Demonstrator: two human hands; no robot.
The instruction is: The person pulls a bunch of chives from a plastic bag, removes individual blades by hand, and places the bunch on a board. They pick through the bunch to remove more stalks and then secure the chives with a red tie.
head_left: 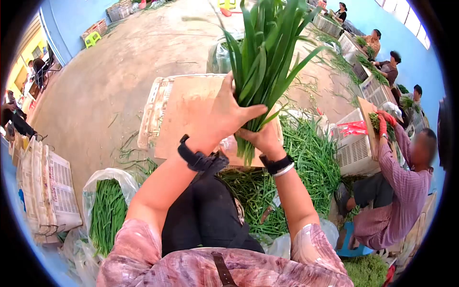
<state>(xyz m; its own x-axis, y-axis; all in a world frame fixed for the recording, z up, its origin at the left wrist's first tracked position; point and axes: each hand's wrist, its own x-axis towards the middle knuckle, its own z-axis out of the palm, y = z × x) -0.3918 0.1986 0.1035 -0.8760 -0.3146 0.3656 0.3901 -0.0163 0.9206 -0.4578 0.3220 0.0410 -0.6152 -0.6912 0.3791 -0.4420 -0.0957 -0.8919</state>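
A thick bunch of long green leaves (267,62) stands upright between my two hands, its cut-looking lower ends pointing down over the board. My left hand (234,107) wraps round the bunch from the left, with the thumb across its front. Lower down, my right hand (262,139) closes round the stems near their base. Beneath them lies a brown board (184,115) on a white plastic crate (149,125). A large heap of loose green stalks (311,162) spreads to the right of the board.
At the lower left are a plastic bag of greens (109,210) and stacked white crates (50,186). A co-worker (399,186) in red gloves sits at the right beside a crate (354,148). Other people work along the blue wall, and a green stool (92,39) stands far back.
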